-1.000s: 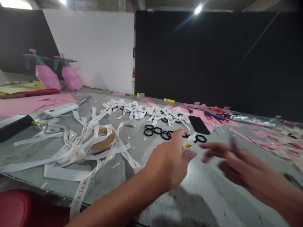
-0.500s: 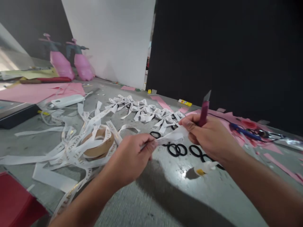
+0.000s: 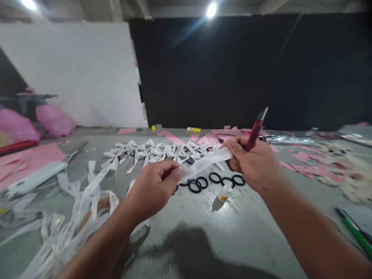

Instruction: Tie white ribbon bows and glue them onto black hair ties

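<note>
Two hands up over the surface (image 3: 247, 224), and one short white ribbon strip (image 3: 207, 162) stretched between them! Left hand (image 3: 152, 188) pinches the lower end, thumb against forefinger. Right hand (image 3: 255, 164) has the other end, a little higher, thumb pressing it to the curled fingers, so the strip runs fairly straight on a slant. Held at both ends, presumably, to keep something this limp from folding up.

And look at that right grip, doing double duty: a dark red cutter (image 3: 256, 131) is tucked into the same fist, blade pointing up and clear of the ribbon. That looks a sensible way to park it, handy without nicking anything.

Down below, black rings (image 3: 198, 185) lie in a loose row, some overlapping, just past the hands; probably set there for easy reach. A small white bottle (image 3: 224, 193) with a yellow patch sits just in front of them, near the right hand, likely close by for the same reason.

Farther back, white bows (image 3: 162, 151) crowd together, a few dark rings peeping out, seemingly pushed back to free the near side. Over to the left, a tangle of ribbon (image 3: 75, 205) spills around a brown roll (image 3: 101, 207), partly behind the left forearm. Any lettering on the held strip? Too blurred to call!
</note>
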`<state>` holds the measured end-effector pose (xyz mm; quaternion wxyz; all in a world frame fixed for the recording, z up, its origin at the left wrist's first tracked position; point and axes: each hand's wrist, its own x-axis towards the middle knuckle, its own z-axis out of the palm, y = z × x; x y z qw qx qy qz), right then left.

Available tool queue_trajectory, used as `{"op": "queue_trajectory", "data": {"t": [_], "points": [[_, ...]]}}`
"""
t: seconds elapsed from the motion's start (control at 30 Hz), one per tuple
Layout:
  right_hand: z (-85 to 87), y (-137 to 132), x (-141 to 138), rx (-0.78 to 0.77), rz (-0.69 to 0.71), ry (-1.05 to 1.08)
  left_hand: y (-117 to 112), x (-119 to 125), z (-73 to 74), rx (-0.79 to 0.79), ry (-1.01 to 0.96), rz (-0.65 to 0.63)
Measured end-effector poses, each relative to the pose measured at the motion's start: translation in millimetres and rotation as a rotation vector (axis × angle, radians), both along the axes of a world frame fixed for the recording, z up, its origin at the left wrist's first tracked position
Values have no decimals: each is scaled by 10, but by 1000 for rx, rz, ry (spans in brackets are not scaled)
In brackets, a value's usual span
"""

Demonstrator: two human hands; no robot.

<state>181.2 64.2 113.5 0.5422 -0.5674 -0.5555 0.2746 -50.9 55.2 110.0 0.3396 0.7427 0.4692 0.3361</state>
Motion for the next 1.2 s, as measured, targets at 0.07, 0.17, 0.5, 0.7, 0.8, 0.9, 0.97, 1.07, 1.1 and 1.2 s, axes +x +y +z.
{"op": "queue_trajectory", "data": {"t": [0.07, 0.17, 0.5, 0.7, 0.8, 0.9, 0.97, 1.07, 1.1, 1.2], "points": [[60, -32, 27, 4, -33, -11, 120, 128, 137, 10, 48, -123], [140, -88, 71, 6, -81, -24, 241, 377, 292, 28, 44, -291], [227, -79, 0, -29, 154, 487, 198, 793, 221, -33, -330, -110], [147, -149, -99, -32, 182, 124, 129, 744, 177, 179, -226, 20], [139, -153, -122, 8, 146, 72, 113, 699, 202, 265, -165, 66], [147, -160, -147, 32, 136, 39, 106, 655, 205, 358, -11, 60], [153, -171, -163, 48, 114, -14, 106, 637, 183, 456, 97, 61], [152, -185, -186, 57, 89, -98, 113, 625, 116, 619, 248, 111], [150, -187, -192, 58, 87, -117, 119, 621, 92, 673, 294, 134], [143, -187, -210, 53, 94, -149, 137, 599, 41, 796, 410, 159]]}}
